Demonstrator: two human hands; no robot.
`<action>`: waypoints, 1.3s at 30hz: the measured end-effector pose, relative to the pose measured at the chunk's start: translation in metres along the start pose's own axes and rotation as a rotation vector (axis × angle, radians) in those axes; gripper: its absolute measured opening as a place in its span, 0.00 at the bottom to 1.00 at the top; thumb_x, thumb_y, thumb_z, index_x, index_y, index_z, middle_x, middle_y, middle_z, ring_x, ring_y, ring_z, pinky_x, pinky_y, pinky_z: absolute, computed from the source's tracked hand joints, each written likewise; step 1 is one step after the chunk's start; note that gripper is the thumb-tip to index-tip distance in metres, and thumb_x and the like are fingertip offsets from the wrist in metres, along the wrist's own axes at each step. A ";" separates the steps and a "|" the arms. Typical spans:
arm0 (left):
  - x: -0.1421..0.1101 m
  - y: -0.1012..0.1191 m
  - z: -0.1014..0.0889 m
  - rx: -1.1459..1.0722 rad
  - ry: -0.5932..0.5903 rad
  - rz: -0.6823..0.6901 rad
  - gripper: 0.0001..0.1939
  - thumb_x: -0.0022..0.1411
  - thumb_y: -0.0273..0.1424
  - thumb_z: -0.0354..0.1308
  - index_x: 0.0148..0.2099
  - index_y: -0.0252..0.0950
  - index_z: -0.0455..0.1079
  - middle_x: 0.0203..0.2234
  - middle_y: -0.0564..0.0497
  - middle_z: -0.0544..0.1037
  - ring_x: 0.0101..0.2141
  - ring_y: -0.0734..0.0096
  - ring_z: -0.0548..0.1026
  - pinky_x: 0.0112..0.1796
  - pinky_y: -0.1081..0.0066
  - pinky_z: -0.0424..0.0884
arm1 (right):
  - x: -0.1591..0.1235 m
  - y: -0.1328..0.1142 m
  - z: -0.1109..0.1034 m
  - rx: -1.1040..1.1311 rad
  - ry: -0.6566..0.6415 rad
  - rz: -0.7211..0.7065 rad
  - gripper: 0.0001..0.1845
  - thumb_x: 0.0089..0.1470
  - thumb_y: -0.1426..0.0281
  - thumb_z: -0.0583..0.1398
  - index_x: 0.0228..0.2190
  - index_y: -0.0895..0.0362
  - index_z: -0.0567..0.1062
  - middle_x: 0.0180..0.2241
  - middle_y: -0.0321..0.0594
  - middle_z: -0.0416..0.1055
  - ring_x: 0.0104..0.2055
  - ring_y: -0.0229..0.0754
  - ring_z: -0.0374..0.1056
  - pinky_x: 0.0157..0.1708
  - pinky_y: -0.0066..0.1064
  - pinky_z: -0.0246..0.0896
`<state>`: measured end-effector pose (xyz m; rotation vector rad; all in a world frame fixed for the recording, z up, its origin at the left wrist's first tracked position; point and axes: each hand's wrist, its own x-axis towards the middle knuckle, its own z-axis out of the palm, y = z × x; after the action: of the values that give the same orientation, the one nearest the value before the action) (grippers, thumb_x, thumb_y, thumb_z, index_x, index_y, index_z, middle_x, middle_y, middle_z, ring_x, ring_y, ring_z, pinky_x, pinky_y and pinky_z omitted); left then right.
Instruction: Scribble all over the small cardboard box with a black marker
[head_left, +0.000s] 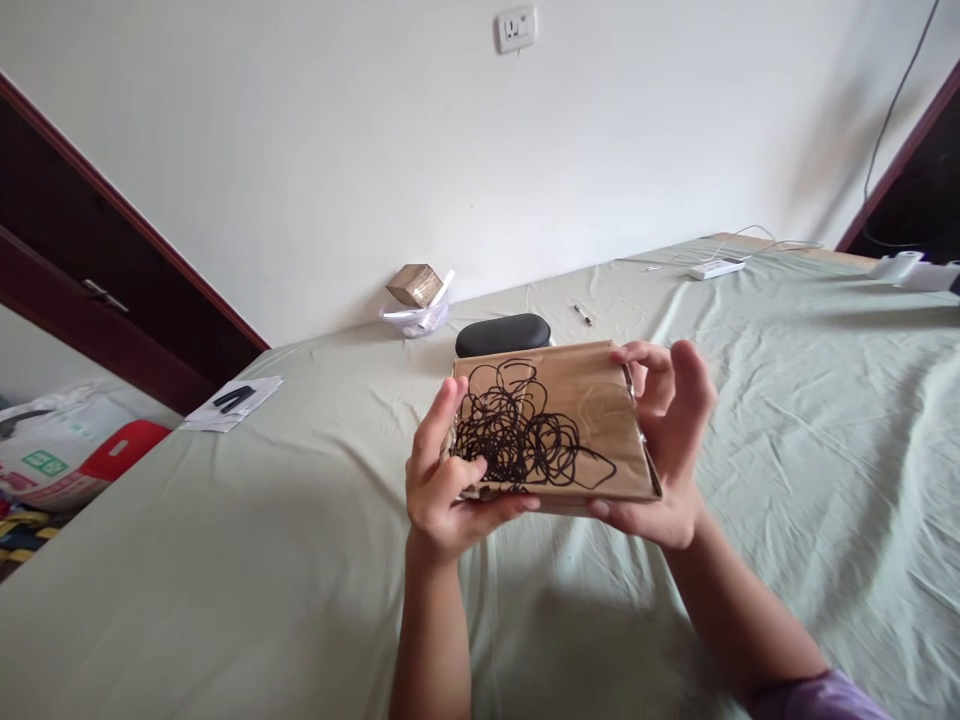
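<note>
I'm gripping the brown box (600, 420) at both ends: my left hand (439, 495) is clamping the scribbled end, and my right hand (671, 460) is pinching the opposite end, thumb on the near edge. The box is sitting between them, apparently above the green sheet (300, 570), with the dark case (502, 334) showing just beyond its far edge. I'm judging this as a holding, looking-over step; whether I'm turning it, I can't tell. Any next move is calling for both ends staying supported and level.
</note>
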<state>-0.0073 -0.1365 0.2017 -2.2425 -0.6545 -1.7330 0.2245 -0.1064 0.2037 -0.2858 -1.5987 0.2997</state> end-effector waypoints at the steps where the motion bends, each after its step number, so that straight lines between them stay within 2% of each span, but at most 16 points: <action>1: 0.001 -0.003 0.002 -0.017 -0.006 -0.030 0.23 0.68 0.52 0.71 0.43 0.39 0.68 0.80 0.45 0.56 0.74 0.37 0.67 0.70 0.32 0.71 | 0.000 0.002 -0.002 -0.032 -0.006 -0.003 0.69 0.38 0.45 0.73 0.75 0.30 0.48 0.65 0.44 0.55 0.67 0.67 0.58 0.66 0.70 0.66; 3: 0.000 -0.010 0.004 -0.114 0.011 -0.121 0.32 0.65 0.58 0.70 0.60 0.45 0.69 0.83 0.45 0.44 0.78 0.36 0.57 0.74 0.31 0.63 | 0.001 0.005 -0.003 -0.055 -0.003 -0.023 0.68 0.40 0.45 0.73 0.76 0.32 0.50 0.65 0.44 0.56 0.70 0.67 0.56 0.69 0.69 0.63; 5: -0.003 -0.019 0.004 -0.305 -0.004 -0.231 0.52 0.63 0.64 0.69 0.78 0.54 0.52 0.84 0.44 0.38 0.80 0.39 0.51 0.74 0.35 0.64 | -0.001 0.007 0.001 -0.031 0.003 -0.036 0.65 0.43 0.46 0.72 0.76 0.33 0.50 0.65 0.43 0.56 0.71 0.67 0.55 0.71 0.68 0.61; 7: -0.010 -0.032 0.000 -0.505 -0.090 -0.340 0.63 0.61 0.65 0.69 0.83 0.60 0.34 0.82 0.42 0.47 0.79 0.44 0.59 0.70 0.41 0.73 | -0.003 0.010 0.008 -0.007 -0.028 -0.036 0.65 0.46 0.44 0.71 0.77 0.34 0.48 0.67 0.44 0.56 0.72 0.66 0.55 0.71 0.68 0.61; 8: -0.015 -0.041 -0.002 -0.572 -0.141 -0.388 0.65 0.61 0.63 0.71 0.83 0.62 0.30 0.80 0.42 0.55 0.76 0.46 0.66 0.67 0.45 0.76 | -0.005 0.012 0.011 -0.011 -0.064 -0.030 0.64 0.48 0.42 0.69 0.77 0.34 0.47 0.68 0.44 0.57 0.73 0.67 0.55 0.71 0.68 0.61; 11: -0.032 -0.076 -0.008 -0.640 -0.063 -0.466 0.67 0.56 0.54 0.79 0.82 0.63 0.35 0.70 0.44 0.70 0.68 0.50 0.75 0.66 0.52 0.76 | -0.008 0.030 0.014 -0.121 -0.052 0.060 0.53 0.59 0.39 0.62 0.77 0.37 0.51 0.71 0.45 0.57 0.75 0.67 0.55 0.72 0.67 0.58; 15: -0.066 -0.129 -0.001 -0.493 0.139 -0.595 0.70 0.49 0.48 0.84 0.80 0.57 0.42 0.67 0.44 0.69 0.66 0.52 0.76 0.65 0.57 0.75 | -0.015 0.087 -0.001 -0.433 0.277 0.478 0.24 0.69 0.52 0.56 0.60 0.47 0.73 0.62 0.48 0.70 0.67 0.59 0.65 0.68 0.60 0.58; 16: -0.076 -0.141 0.004 -0.433 0.180 -0.649 0.72 0.45 0.50 0.85 0.80 0.55 0.42 0.67 0.42 0.67 0.66 0.50 0.75 0.65 0.57 0.75 | -0.020 0.105 -0.005 -0.537 0.247 0.635 0.21 0.68 0.55 0.56 0.55 0.50 0.74 0.60 0.49 0.72 0.65 0.58 0.67 0.66 0.58 0.59; 17: -0.087 -0.150 0.009 -0.395 0.206 -0.716 0.75 0.42 0.52 0.85 0.80 0.54 0.41 0.68 0.41 0.65 0.67 0.48 0.74 0.65 0.57 0.74 | -0.026 0.122 -0.008 -0.658 0.128 0.817 0.19 0.67 0.57 0.54 0.53 0.51 0.74 0.59 0.48 0.73 0.64 0.57 0.67 0.67 0.58 0.58; 18: -0.096 -0.158 0.015 -0.374 0.217 -0.779 0.76 0.40 0.55 0.85 0.80 0.53 0.40 0.68 0.40 0.65 0.67 0.46 0.73 0.65 0.56 0.74 | -0.034 0.138 -0.010 -0.702 0.067 0.913 0.18 0.65 0.59 0.56 0.51 0.53 0.76 0.57 0.50 0.75 0.62 0.60 0.68 0.66 0.62 0.55; 22: -0.125 -0.171 0.035 -0.376 0.211 -0.843 0.73 0.47 0.58 0.81 0.80 0.50 0.39 0.68 0.36 0.65 0.68 0.44 0.73 0.67 0.53 0.73 | -0.078 0.179 0.002 -0.781 -0.101 1.085 0.14 0.55 0.63 0.67 0.40 0.60 0.79 0.52 0.63 0.78 0.61 0.74 0.65 0.63 0.70 0.52; 27: -0.132 -0.173 0.042 -0.387 0.219 -0.821 0.73 0.48 0.58 0.81 0.80 0.51 0.38 0.69 0.37 0.65 0.68 0.44 0.73 0.67 0.52 0.72 | -0.121 0.198 0.027 -0.775 -0.161 1.056 0.05 0.56 0.72 0.64 0.37 0.60 0.78 0.52 0.65 0.78 0.61 0.69 0.67 0.64 0.60 0.52; 30: -0.131 -0.174 0.042 -0.398 0.211 -0.822 0.71 0.48 0.57 0.81 0.80 0.50 0.40 0.68 0.37 0.65 0.67 0.44 0.73 0.67 0.51 0.72 | -0.129 0.210 0.027 -0.684 -0.112 1.016 0.07 0.59 0.72 0.61 0.40 0.57 0.78 0.38 0.52 0.80 0.48 0.57 0.74 0.57 0.50 0.62; 33: -0.129 -0.174 0.042 -0.413 0.197 -0.832 0.72 0.46 0.57 0.82 0.79 0.48 0.41 0.68 0.36 0.65 0.68 0.42 0.72 0.67 0.51 0.72 | -0.132 0.218 0.019 -0.555 0.000 0.935 0.09 0.63 0.63 0.61 0.42 0.54 0.76 0.32 0.41 0.77 0.36 0.48 0.73 0.44 0.39 0.68; 35: -0.128 -0.173 0.042 -0.425 0.187 -0.841 0.73 0.45 0.58 0.82 0.80 0.48 0.41 0.70 0.35 0.64 0.69 0.41 0.71 0.67 0.51 0.72 | -0.133 0.220 0.014 -0.509 0.114 0.867 0.15 0.66 0.55 0.58 0.42 0.54 0.74 0.33 0.41 0.76 0.35 0.46 0.71 0.41 0.38 0.69; 39: -0.125 -0.171 0.044 -0.446 0.168 -0.863 0.75 0.45 0.59 0.82 0.81 0.48 0.40 0.72 0.34 0.62 0.71 0.39 0.69 0.69 0.50 0.71 | -0.136 0.224 0.010 -0.489 0.300 0.755 0.21 0.68 0.49 0.52 0.42 0.53 0.71 0.44 0.51 0.74 0.45 0.50 0.70 0.50 0.47 0.71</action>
<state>-0.0769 0.0061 0.0552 -2.1777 -1.4713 -2.6434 0.2215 0.0533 -0.0049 -1.2629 -1.1925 0.4106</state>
